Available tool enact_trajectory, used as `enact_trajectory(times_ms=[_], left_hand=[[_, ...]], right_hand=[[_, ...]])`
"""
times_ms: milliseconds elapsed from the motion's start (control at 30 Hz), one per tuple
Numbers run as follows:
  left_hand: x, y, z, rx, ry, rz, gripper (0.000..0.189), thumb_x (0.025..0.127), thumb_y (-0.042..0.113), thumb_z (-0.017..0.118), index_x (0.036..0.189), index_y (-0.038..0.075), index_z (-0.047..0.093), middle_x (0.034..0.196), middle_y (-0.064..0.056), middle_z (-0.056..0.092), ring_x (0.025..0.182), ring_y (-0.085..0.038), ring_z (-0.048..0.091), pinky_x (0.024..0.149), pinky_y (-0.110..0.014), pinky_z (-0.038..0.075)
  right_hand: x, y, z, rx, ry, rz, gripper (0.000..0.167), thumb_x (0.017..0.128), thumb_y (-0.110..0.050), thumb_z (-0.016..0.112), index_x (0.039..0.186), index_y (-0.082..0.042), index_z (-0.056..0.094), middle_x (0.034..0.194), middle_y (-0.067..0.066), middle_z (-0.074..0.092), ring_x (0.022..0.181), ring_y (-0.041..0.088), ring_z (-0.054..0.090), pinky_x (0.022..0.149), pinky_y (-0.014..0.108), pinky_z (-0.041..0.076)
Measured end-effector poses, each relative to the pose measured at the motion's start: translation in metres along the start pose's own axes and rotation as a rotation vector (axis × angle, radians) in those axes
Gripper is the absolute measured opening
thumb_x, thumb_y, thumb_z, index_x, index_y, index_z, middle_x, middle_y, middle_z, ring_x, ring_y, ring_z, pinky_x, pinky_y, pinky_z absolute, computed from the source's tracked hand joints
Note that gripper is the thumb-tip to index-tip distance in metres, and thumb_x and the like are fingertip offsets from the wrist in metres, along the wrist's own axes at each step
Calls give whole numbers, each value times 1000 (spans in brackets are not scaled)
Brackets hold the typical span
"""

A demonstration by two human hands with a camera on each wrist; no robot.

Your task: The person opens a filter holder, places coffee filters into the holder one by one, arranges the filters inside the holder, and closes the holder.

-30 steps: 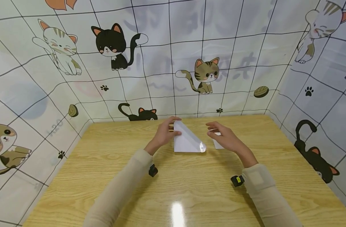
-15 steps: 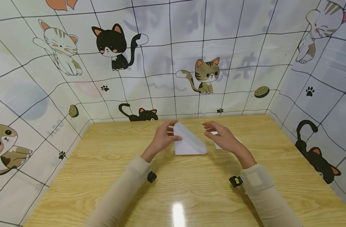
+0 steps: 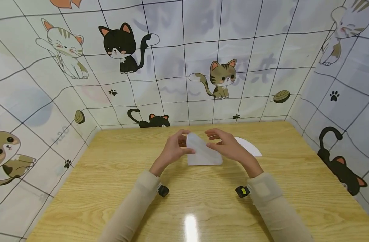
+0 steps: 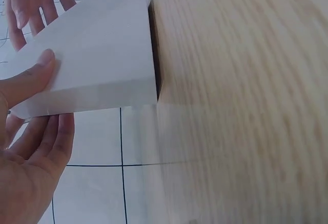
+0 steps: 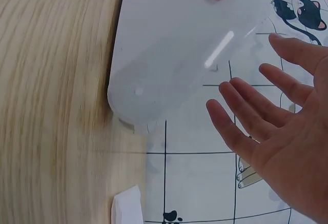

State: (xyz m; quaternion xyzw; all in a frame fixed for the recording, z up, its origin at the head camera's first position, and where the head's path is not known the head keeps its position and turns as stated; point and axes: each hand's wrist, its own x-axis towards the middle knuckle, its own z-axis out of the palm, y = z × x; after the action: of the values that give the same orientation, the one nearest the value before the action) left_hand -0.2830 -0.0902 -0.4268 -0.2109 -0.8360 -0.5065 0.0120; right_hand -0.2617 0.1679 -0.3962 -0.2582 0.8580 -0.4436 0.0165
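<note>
A white, roughly triangular box (image 3: 199, 156) stands on its straight edge near the back of the table. Along its slanted side runs a glossy see-through strip (image 5: 169, 75) with rounded ends. My left hand (image 3: 173, 148) grips the box at its upper left, the thumb pressed on the near face and the fingers behind it, as the left wrist view shows. Spread fingers mark my right hand (image 3: 226, 146), which hovers beside the slanted side and holds nothing. In the right wrist view a gap shows between those fingertips and the box.
A flat-looking white fan-shaped piece (image 3: 248, 147) lies on the wooden table (image 3: 160, 215) to the right, partly hidden by my right forearm. Behind the table's back edge hangs a grid-patterned cloth (image 3: 172, 84) printed with cats; it also closes off both sides.
My right hand has moved left toward the box, uncovering more of the fan-shaped piece. The box, still in my left hand, has tilted a little, and its top has come slightly lower.
</note>
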Motion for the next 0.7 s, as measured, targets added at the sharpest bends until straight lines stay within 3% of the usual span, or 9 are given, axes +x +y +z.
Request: enact_trajectory(times_ms=[267, 700], left_hand=[[-8, -2, 0, -71, -33, -59, 52, 79, 14, 91, 127, 11, 70, 115, -7, 77, 102, -22, 75, 87, -37, 62], [-12, -5, -2, -50, -82, -46, 44, 81, 18, 90, 122, 13, 75, 110, -6, 79, 94, -17, 77, 81, -32, 62]], right_hand=[[6, -7, 15, -12, -24, -3, 51, 100, -23, 71, 146, -10, 54, 145, 17, 59, 131, 39, 59, 103, 59, 52], [5, -12, 23, -52, -34, -26, 51, 99, -20, 72, 145, -8, 55, 139, 14, 65, 128, 34, 62, 100, 56, 55]])
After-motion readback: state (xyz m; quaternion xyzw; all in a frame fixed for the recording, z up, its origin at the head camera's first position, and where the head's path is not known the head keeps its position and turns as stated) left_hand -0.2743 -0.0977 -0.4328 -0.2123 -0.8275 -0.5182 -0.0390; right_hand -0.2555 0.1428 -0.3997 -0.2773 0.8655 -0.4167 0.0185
